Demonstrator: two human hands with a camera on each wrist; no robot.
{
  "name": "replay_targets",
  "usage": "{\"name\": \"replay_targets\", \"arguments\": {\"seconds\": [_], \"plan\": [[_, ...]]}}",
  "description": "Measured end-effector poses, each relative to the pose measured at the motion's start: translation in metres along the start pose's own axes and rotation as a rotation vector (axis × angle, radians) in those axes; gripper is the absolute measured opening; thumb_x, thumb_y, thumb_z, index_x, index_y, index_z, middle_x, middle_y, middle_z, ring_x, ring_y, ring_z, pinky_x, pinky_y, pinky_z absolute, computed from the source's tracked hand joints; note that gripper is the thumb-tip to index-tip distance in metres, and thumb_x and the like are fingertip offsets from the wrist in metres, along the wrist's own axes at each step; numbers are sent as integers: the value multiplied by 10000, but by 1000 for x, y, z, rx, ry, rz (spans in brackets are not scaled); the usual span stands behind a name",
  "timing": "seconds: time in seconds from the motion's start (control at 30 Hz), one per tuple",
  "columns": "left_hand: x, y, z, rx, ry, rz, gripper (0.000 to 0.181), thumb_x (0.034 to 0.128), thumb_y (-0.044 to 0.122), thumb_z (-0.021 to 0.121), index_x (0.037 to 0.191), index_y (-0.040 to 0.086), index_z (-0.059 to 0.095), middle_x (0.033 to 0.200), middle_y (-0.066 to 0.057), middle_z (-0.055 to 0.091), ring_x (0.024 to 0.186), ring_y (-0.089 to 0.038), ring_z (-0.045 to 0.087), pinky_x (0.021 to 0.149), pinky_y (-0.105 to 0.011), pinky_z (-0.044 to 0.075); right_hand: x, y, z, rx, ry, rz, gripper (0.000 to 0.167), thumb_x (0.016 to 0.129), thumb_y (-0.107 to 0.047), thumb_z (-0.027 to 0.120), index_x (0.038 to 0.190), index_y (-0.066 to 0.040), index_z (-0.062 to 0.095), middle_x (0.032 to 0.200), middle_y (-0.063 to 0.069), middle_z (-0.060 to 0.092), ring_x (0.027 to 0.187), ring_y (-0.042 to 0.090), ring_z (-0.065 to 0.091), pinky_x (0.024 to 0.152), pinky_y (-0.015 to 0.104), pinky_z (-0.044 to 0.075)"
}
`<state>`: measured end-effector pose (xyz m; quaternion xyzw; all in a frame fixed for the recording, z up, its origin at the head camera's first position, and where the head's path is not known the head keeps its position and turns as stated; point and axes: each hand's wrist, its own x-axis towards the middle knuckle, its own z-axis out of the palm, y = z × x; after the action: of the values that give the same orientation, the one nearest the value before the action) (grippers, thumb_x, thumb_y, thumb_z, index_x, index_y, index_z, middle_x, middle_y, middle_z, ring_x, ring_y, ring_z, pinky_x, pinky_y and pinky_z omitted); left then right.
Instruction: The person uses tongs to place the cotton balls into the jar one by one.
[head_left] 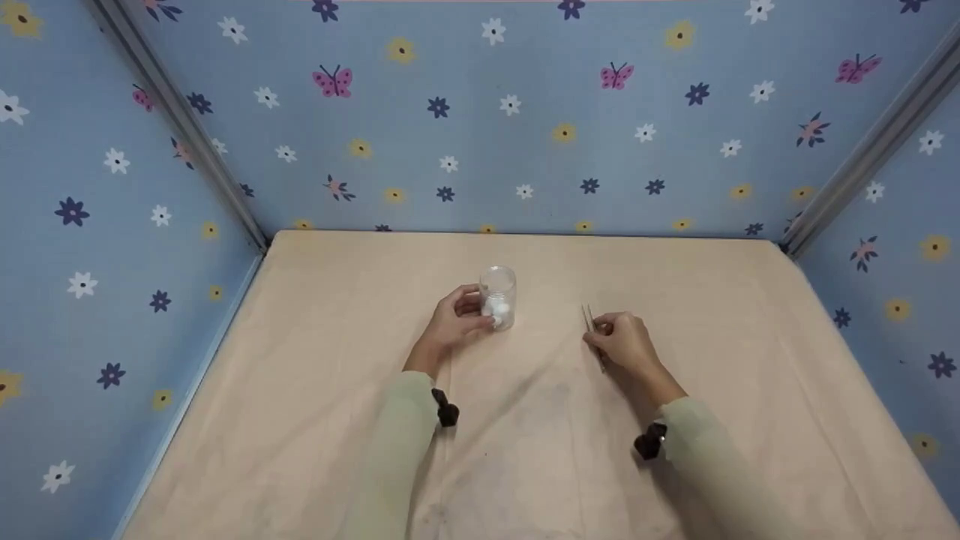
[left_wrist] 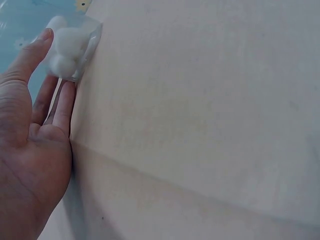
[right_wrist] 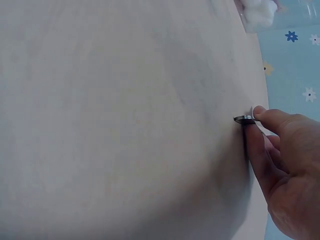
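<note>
A clear jar [head_left: 498,289] with several white cotton balls [head_left: 496,308] in its lower part stands upright on the cloth. My left hand [head_left: 454,321] holds it from the left side, thumb in front and fingers behind; the left wrist view shows the thumb against the jar [left_wrist: 91,47] beside the cotton balls [left_wrist: 69,42]. To the right, my right hand [head_left: 626,341] pinches a pair of metal tweezers [head_left: 588,318] between thumb and fingers. The tweezers' two tips point away from me and stand slightly apart. In the right wrist view, only the rear end of the tweezers [right_wrist: 243,120] shows.
A wrinkled beige cloth [head_left: 517,450] covers the table. Blue flowered panels [head_left: 480,120] rise at the back and on both sides, with grey metal posts [head_left: 187,127] in the rear corners. A small black device [head_left: 446,411] sits on each wrist.
</note>
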<state>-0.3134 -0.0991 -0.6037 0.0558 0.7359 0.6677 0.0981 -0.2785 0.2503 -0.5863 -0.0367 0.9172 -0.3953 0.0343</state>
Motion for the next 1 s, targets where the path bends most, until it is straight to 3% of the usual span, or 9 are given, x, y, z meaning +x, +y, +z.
{"name": "replay_targets", "arguments": {"seconds": [0.43,0.6,0.8,1.0], "plan": [[2,0,3,4,6,8,657,986,-48,819,1589,44,574,1591,-246,633,1490,-418,632,1301,-502,528,-2,4,0,-2,14,35,428,1036,-180,826,1373,71,745,921,156,780,635,94,636,574,195,518],[3,-4,2,-7,19,7,703,955,-39,857,1590,55,572,1563,-237,648,1455,-389,655,1271,-452,557,-2,2,1,-2,21,37,419,1057,-204,805,1381,55,743,902,133,769,642,98,615,565,205,497],[-1,2,2,11,18,-18,791,961,-50,850,1659,63,496,1634,-251,585,1533,-436,603,1317,-508,515,0,1,-1,-10,30,11,384,1080,-189,767,1390,37,738,858,107,739,644,107,591,553,206,456],[-8,1,1,-8,-9,-4,838,972,-21,855,1699,88,452,1680,-239,524,1564,-433,564,1305,-526,524,-5,4,-7,20,34,-8,348,1127,-168,672,1406,32,731,900,163,768,634,108,662,544,191,503]]}}
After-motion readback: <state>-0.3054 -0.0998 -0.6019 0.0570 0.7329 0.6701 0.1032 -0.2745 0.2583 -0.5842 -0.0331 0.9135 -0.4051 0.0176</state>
